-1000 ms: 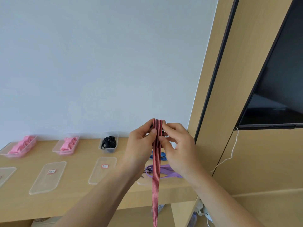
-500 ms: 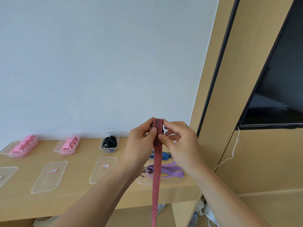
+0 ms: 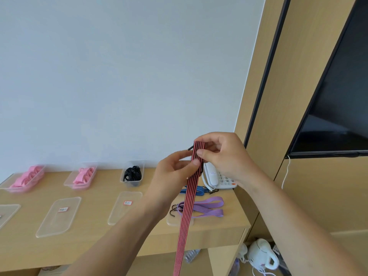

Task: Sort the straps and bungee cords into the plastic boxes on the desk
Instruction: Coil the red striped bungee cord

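Red-and-black striped strap (image 3: 190, 196), black hook up top, upper end pinched between fingers of left hand (image 3: 171, 176) and right hand (image 3: 225, 156).

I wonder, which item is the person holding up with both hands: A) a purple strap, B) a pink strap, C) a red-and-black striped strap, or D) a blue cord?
C: the left hand and right hand both pinch the red-and-black striped strap, while the purple strap lies on the desk.

Right hand (image 3: 225, 158) now higher on the striped strap (image 3: 188, 206) than left hand (image 3: 171, 176), black hook (image 3: 190, 148) newly in view
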`<state>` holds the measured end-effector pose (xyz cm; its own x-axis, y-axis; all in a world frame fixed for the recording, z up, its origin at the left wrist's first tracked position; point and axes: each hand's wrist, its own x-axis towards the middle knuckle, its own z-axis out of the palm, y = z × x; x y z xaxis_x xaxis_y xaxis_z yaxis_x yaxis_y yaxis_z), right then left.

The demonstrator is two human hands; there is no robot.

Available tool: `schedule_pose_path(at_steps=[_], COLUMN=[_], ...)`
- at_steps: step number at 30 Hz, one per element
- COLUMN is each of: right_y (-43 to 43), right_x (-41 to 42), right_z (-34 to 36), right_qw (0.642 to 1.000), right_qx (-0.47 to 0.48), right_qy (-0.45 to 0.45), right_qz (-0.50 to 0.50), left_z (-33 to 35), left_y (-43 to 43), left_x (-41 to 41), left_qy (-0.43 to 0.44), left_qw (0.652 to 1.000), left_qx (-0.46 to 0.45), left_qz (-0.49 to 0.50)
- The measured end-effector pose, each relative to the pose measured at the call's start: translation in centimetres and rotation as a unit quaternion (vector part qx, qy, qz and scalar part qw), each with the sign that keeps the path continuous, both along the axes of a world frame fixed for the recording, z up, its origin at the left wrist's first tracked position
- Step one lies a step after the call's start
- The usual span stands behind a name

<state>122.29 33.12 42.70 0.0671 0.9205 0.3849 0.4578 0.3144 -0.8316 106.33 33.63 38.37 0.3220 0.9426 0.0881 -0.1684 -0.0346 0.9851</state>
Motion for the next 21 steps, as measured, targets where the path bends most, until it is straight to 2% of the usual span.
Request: schedule_pose_path(at_steps=[3,9,15,21], right_y=[-0.1,-0.7,-1.9,-3.0], right_x=[0.1,-0.7,-1.6,-1.3], right_z=[0.4,0.4,-0.2,-0.5], right_qw=[1.0,0.993,0.966,0.95], right_qx=[0.017,0.095,0.241,0.295], right_qy=[0.006,-0.057,-0.091,-0.091], right_qz=[-0.014,-0.039,-0.033,-0.038], left_z=[-0.8,-0.6,-0.2,0.1], left_y=[-0.1,0.4,0.5,0.3], left_x=[-0.4,-0.2,-0.1,0.1], left_qy=[0.02,-0.026,-0.026,-0.013], left_qw=[1.0,0.998,0.997,0.997], left_qx=[0.005,-0.034,-0.018,-0.03], left_qz=[-0.005,0.035,0.066,0.071])
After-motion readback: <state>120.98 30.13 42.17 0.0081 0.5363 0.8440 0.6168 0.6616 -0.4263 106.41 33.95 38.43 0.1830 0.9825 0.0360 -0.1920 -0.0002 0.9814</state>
